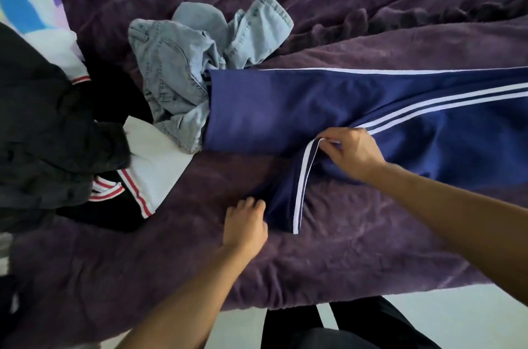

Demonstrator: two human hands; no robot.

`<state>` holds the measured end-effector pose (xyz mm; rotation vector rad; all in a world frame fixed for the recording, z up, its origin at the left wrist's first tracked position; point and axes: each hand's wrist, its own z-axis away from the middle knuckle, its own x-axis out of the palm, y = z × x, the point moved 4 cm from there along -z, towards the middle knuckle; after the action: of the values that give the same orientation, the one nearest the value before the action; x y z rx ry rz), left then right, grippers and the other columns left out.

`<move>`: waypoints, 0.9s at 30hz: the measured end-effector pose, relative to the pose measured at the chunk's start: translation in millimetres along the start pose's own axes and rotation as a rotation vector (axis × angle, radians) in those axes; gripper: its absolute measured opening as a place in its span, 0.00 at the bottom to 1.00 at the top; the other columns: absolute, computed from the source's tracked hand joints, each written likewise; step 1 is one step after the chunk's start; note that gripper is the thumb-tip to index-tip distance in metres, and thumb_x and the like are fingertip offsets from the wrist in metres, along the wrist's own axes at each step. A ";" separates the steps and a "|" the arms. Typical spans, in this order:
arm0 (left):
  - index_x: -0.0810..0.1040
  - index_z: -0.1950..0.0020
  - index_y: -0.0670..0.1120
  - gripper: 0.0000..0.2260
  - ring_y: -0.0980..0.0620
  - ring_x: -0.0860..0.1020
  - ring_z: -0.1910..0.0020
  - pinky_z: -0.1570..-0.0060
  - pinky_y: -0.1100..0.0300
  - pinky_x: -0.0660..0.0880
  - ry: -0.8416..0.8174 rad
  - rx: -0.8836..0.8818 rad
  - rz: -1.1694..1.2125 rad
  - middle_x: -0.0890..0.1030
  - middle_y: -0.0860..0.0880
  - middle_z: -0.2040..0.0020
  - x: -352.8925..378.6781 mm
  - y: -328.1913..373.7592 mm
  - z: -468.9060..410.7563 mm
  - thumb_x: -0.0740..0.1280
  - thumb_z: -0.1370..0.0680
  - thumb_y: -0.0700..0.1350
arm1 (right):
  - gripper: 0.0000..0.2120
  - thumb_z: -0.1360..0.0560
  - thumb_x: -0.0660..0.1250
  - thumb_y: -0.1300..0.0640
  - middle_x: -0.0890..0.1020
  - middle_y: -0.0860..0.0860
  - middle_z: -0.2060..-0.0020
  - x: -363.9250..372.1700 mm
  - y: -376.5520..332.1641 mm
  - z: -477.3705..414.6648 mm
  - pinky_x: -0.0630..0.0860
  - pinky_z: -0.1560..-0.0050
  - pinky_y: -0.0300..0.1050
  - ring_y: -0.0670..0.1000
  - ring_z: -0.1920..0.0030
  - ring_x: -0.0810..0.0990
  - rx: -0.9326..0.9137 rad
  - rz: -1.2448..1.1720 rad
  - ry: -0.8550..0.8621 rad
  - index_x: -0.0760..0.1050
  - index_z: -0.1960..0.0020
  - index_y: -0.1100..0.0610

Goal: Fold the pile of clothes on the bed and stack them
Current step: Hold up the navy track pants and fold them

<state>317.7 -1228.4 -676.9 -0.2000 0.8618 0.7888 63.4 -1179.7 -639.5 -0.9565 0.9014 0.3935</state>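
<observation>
My right hand [353, 154] pinches the white-striped seam of the blue track pants [285, 111], which lie spread across the centre and right of the purple blanket [357, 248]. My left hand [245, 222] grips the edge of the pants' folded leg, low centre. Jeans [171, 68] lie crumpled at upper centre.

Bare forearms [183, 300]; black trousers [357, 328].

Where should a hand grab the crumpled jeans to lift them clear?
Probably the stitched edge standing up at the far right of the jeans, pinched from above. It rises free of the heap, while their near side lies bunched against the navy track pants.
</observation>
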 end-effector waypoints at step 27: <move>0.73 0.48 0.39 0.14 0.40 0.80 0.51 0.54 0.54 0.76 0.347 -0.485 0.869 0.81 0.40 0.52 -130.0 -72.5 -49.2 0.72 0.30 0.39 | 0.07 0.20 0.61 0.50 0.81 0.51 0.47 -1.9 -127.6 -154.2 0.79 0.62 0.44 0.51 0.55 0.85 0.583 -1.449 -0.304 0.71 0.43 0.49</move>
<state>287.1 -1372.3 -622.9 -0.4081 1.0801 1.8193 70.5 -1377.6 -610.6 -0.7476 -0.1143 -0.9003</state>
